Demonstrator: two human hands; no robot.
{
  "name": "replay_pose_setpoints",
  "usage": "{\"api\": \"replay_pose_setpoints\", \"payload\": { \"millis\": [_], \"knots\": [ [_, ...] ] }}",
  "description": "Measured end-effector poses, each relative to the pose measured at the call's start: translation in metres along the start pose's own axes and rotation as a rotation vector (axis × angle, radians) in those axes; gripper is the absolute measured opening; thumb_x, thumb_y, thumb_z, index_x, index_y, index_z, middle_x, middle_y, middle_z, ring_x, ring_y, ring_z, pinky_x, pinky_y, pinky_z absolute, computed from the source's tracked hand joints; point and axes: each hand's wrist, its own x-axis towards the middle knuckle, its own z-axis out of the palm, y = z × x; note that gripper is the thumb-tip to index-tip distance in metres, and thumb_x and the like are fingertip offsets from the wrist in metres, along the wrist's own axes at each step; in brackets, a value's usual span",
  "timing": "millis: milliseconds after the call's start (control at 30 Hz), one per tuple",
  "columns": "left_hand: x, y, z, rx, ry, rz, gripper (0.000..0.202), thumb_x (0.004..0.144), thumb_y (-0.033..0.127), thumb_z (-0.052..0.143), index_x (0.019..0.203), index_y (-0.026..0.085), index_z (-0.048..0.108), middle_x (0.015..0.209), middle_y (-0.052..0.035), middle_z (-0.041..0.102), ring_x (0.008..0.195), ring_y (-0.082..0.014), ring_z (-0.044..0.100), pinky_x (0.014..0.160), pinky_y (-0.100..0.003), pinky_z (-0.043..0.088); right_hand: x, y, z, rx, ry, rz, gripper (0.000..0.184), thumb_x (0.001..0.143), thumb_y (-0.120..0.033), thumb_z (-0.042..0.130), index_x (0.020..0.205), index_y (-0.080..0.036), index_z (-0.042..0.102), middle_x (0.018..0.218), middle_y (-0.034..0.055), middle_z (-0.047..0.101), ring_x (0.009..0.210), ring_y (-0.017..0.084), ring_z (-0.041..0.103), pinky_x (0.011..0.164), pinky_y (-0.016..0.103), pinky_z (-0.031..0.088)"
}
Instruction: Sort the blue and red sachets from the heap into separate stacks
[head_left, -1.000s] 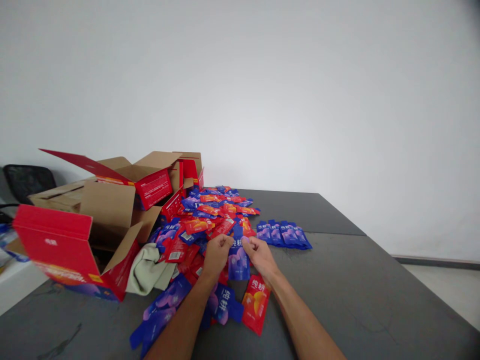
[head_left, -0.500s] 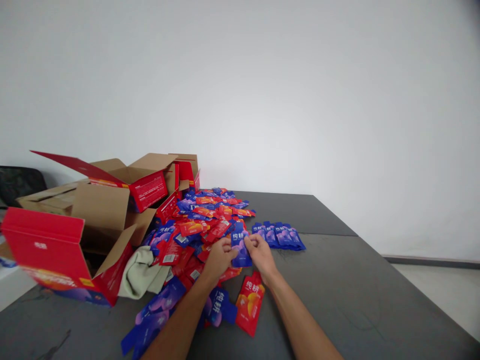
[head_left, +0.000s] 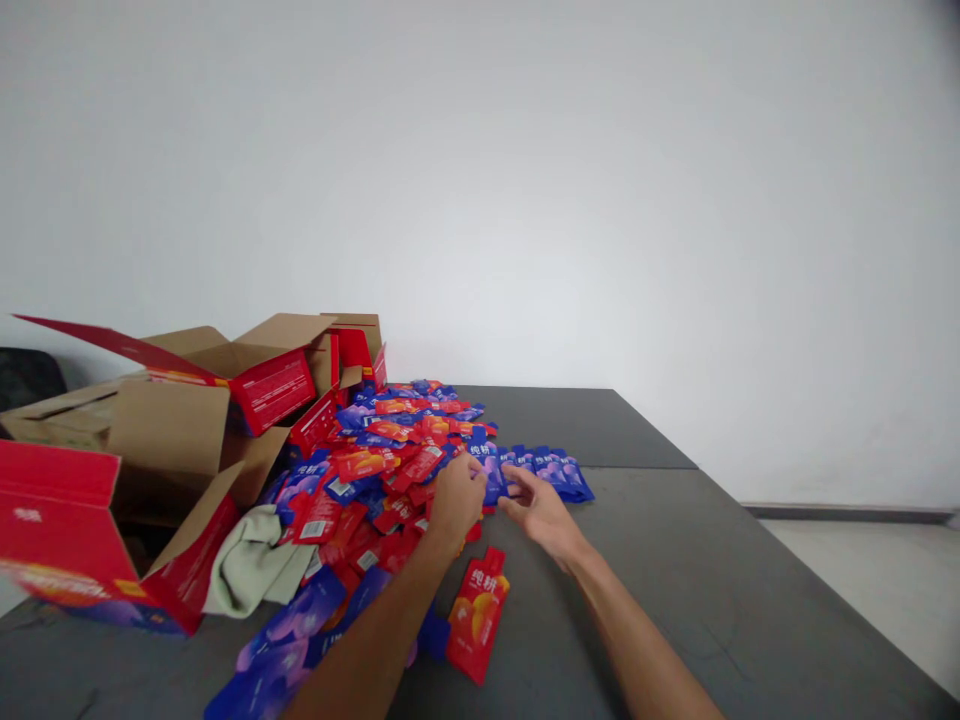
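Red box (head_left: 67,535): stands far left of the heap (head_left: 390,445) of red and blue packets. Its flaps are open and its mouth faces the heap.
Cardboard boxes (head_left: 247,365): behind the red box, at the heap's far left edge. Their flaps are spread wide, so they lean on each other.
Cloth (head_left: 251,560): pale green and crumpled, lying between the red box and the heap's near edge.
Left hand (head_left: 456,498): at the heap's right edge, fingers curled and thumb closed on a blue packet (head_left: 486,462). It seems to pinch only the near edge, which keeps the flat packet printed side up.
Blue packet: held just off the heap's right edge, its far end touching the row of blue packets (head_left: 551,472).
Red packet (head_left: 478,612): alone on the table (head_left: 712,600), on the near side of the heap, below the two hands.
Right hand (head_left: 541,510): right of the heap, open with fingers loosely spread. It holds nothing, and its fingertips are just beside the row.
Row of blue packets: right of the heap and apart from it. All are one colour and overlap, which probably keeps them together.
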Motion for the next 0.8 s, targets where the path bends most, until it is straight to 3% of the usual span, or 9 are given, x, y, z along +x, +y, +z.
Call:
{"api": "replay_pose_setpoints", "payload": {
  "millis": [133, 300, 400, 500, 567, 667, 800],
  "knots": [
    [-0.008, 0.012, -0.003, 0.241, -0.062, -0.046, 0.014, 0.084, 0.017, 0.05, 0.088, 0.017, 0.063, 0.096, -0.0111, 0.072, 0.095, -0.0223, 0.066, 0.081, -0.03, 0.044, -0.006, 0.005, 0.0, -0.108, -0.047, -0.02, 0.057, 0.073, -0.024, 0.067, 0.129, -0.018, 0.059, 0.098, 0.0026, 0.063, 0.069, 0.011, 0.054, 0.065, 0.025, 0.048],
    [-0.012, 0.019, 0.006, 0.244, -0.139, -0.007, 0.033, 0.079, 0.015, 0.052, 0.111, 0.013, 0.062, 0.113, -0.0157, 0.069, 0.107, -0.0254, 0.063, 0.091, -0.032, 0.044, 0.0, 0.018, -0.001, -0.289, 0.056, -0.144, 0.046, 0.073, -0.019, 0.062, 0.119, -0.018, 0.066, 0.1, 0.0042, 0.068, 0.077, 0.016, 0.057, 0.075, 0.029, 0.05],
    [-0.005, 0.018, 0.026, 0.136, -0.22, 0.12, 0.052, 0.073, 0.014, 0.06, 0.125, 0.015, 0.056, 0.126, -0.0137, 0.065, 0.119, -0.0247, 0.058, 0.1, -0.032, 0.042, 0.006, 0.026, -0.012, -0.394, 0.156, -0.171, 0.045, 0.078, -0.019, 0.058, 0.122, -0.017, 0.066, 0.115, 0.0088, 0.068, 0.094, 0.021, 0.062, 0.09, 0.036, 0.049],
    [0.004, 0.015, 0.053, 0.082, -0.276, 0.231, 0.059, 0.076, 0.01, 0.055, 0.135, 0.016, 0.052, 0.136, -0.0129, 0.059, 0.127, -0.0237, 0.052, 0.108, -0.033, 0.038, 0.009, 0.036, -0.028, -0.544, 0.24, -0.193, 0.044, 0.082, -0.019, 0.055, 0.124, -0.015, 0.065, 0.131, 0.0134, 0.062, 0.118, 0.027, 0.056, 0.105, 0.044, 0.04],
    [0.01, 0.014, 0.07, 0.124, -0.272, 0.26, 0.059, 0.082, 0.013, 0.051, 0.141, 0.014, 0.047, 0.142, -0.0152, 0.053, 0.134, -0.0258, 0.045, 0.112, -0.037, 0.034, 0.011, 0.044, -0.038, -0.644, 0.268, -0.188, 0.043, 0.084, -0.019, 0.052, 0.125, -0.016, 0.065, 0.131, 0.0142, 0.062, 0.121, 0.029, 0.053, 0.107, 0.046, 0.037],
    [0.017, 0.014, 0.09, 0.25, -0.304, 0.277, 0.057, 0.088, 0.019, 0.045, 0.145, 0.017, 0.043, 0.143, -0.015, 0.051, 0.132, -0.0304, 0.046, 0.109, -0.046, 0.035, 0.013, 0.058, -0.046, -0.782, 0.314, -0.126, 0.043, 0.087, -0.021, 0.05, 0.127, -0.019, 0.064, 0.132, 0.0128, 0.061, 0.121, 0.031, 0.049, 0.103, 0.047, 0.036],
    [0.023, 0.014, 0.107, 0.393, -0.305, 0.292, 0.055, 0.092, 0.022, 0.04, 0.147, 0.022, 0.041, 0.145, -0.0131, 0.051, 0.135, -0.0316, 0.041, 0.109, -0.05, 0.034, 0.018, 0.076, -0.049, -0.917, 0.383, -0.05, 0.039, 0.091, -0.024, 0.047, 0.127, -0.027, 0.064, 0.136, 0.0074, 0.06, 0.129, 0.031, 0.04, 0.103, 0.049, 0.029]
  ]
}}
